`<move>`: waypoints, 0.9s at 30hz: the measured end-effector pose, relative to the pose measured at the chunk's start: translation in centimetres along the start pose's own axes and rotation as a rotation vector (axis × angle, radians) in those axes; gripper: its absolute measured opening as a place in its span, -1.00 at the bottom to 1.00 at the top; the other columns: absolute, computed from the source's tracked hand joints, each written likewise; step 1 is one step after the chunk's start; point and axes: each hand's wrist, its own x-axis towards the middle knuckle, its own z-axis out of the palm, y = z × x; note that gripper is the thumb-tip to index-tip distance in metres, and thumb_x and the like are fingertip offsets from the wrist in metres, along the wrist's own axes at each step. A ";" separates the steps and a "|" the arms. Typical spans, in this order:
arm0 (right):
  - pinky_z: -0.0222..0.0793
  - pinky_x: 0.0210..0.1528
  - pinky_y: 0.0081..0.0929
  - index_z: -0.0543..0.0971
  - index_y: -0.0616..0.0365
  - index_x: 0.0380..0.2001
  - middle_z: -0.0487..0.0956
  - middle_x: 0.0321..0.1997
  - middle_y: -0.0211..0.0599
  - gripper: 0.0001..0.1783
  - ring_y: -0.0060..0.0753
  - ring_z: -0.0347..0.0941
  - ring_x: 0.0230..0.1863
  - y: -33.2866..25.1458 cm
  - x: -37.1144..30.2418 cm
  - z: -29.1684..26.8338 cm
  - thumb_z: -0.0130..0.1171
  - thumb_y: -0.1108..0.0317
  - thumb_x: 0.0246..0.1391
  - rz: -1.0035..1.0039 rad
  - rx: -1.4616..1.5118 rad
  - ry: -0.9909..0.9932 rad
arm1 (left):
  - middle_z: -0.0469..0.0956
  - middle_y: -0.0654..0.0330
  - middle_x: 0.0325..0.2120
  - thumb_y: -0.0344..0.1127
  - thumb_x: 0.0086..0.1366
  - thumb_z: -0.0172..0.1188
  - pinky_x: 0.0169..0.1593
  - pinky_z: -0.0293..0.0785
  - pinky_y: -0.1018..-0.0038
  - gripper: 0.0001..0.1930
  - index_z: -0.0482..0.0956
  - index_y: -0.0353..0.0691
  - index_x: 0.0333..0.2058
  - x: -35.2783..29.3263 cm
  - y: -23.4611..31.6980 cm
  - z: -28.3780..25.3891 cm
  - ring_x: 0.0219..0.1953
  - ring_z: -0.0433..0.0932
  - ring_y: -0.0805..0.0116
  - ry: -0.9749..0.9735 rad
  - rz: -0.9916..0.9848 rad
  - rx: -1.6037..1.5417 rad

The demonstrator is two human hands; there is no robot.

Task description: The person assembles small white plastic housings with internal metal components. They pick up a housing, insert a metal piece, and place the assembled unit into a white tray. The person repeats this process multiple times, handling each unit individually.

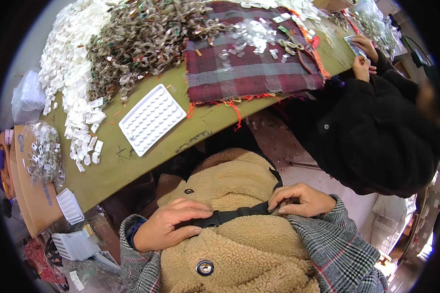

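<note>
A black strap (pixel 244 212) with a buckle crosses the front of my tan fleece coat (pixel 249 249). My left hand (pixel 173 222) is closed on the strap's left part, fingers above it and thumb below, close to the buckle. On the other end, my right hand (pixel 302 199) grips the strap between curled fingers and thumb. The parts of the strap under both hands are hidden. Ahead of me on the green table (pixel 146 168) lies a white tray (pixel 152 120) with rows of rounded bumps, apart from both hands.
White plastic pieces (pixel 66 63) and grey-brown coiled bundles (pixel 137 49) are heaped at the back left. A plaid cloth (pixel 254 80) holds clear pieces (pixel 255 36) and red-handled pliers (pixel 305 61). A co-worker in black (pixel 376 127) sits at right. A cardboard box (pixel 32 195) stands left.
</note>
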 end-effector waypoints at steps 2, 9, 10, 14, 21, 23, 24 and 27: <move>0.45 0.00 -0.44 0.57 0.24 -0.03 0.59 -0.15 -0.28 -0.67 -0.32 0.52 -0.16 0.6 -0.5 -0.2 0.25 0.46 0.10 0.092 -0.045 0.017 | 0.58 0.05 -0.05 -0.35 0.20 0.31 0.10 0.41 0.28 -0.63 0.58 -0.32 -0.01 0.1 0.1 0.1 0.00 0.52 0.06 -0.022 0.013 0.034; 0.37 0.02 -0.36 0.55 0.20 -0.07 0.55 -0.20 -0.23 -0.58 -0.29 0.46 -0.13 3.0 -0.6 -0.3 0.39 0.37 -0.03 -0.170 -0.355 0.116 | 0.59 0.06 -0.11 -0.35 0.12 0.39 0.07 0.42 0.28 -0.60 0.60 -0.30 -0.04 -0.3 0.8 1.6 -0.04 0.53 0.07 -0.003 0.047 0.054; 0.40 -0.13 -0.46 0.59 0.23 -0.17 0.58 -0.27 -0.29 -0.69 -0.42 0.48 -0.24 3.4 -0.8 -0.8 0.37 0.38 0.00 -0.141 -0.395 0.064 | 0.59 0.07 -0.11 -0.35 0.11 0.40 0.07 0.42 0.28 -0.60 0.61 -0.30 -0.05 -0.5 0.9 1.8 -0.04 0.53 0.08 -0.001 0.046 0.050; 0.31 -0.42 -0.66 0.60 0.27 -0.33 0.55 -0.49 -0.47 -0.81 -0.65 0.40 -0.50 5.1 -2.8 -3.0 0.29 0.34 0.11 0.137 0.148 -0.002 | 0.59 0.08 -0.14 -0.36 0.09 0.43 0.04 0.46 0.32 -0.62 0.62 -0.30 -0.10 -1.4 1.5 2.7 -0.06 0.55 0.12 0.031 0.020 0.032; 0.18 -0.65 -0.73 0.53 0.25 -0.47 0.45 -0.70 -0.49 -0.73 -0.74 0.23 -0.75 5.3 -4.0 -4.4 0.32 0.25 0.09 -0.148 0.579 0.101 | 0.56 0.19 -0.24 -0.29 0.06 0.50 -0.29 0.53 0.55 -0.59 0.63 -0.29 -0.13 -1.8 2.8 3.0 -0.34 0.58 0.44 -0.040 -0.163 0.054; 0.20 -0.62 -0.74 0.53 0.26 -0.43 0.37 -0.74 -0.56 -0.71 -0.76 0.18 -0.76 4.9 -3.8 -3.8 0.30 0.23 0.13 -0.190 0.719 0.175 | 0.56 0.21 -0.25 -0.28 0.05 0.51 -0.34 0.53 0.59 -0.58 0.63 -0.29 -0.12 -1.7 2.9 2.9 -0.39 0.57 0.50 -0.061 -0.143 0.091; 0.22 -0.59 -0.75 0.54 0.26 -0.39 0.33 -0.74 -0.60 -0.72 -0.77 0.13 -0.77 4.8 -3.7 -3.5 0.30 0.23 0.16 -0.242 0.766 0.174 | 0.56 0.21 -0.24 -0.28 0.04 0.51 -0.30 0.55 0.57 -0.55 0.63 -0.28 -0.10 -1.8 3.0 2.8 -0.37 0.58 0.47 -0.076 -0.149 0.075; 0.23 -0.60 -0.78 0.55 0.26 -0.37 0.32 -0.72 -0.61 -0.76 -0.78 0.13 -0.76 5.1 -4.0 -3.1 0.29 0.28 0.16 -0.272 0.863 0.323 | 0.56 0.20 -0.24 -0.29 0.03 0.51 -0.27 0.56 0.57 -0.53 0.62 -0.28 -0.07 -2.1 3.2 2.6 -0.35 0.58 0.46 -0.095 -0.152 0.089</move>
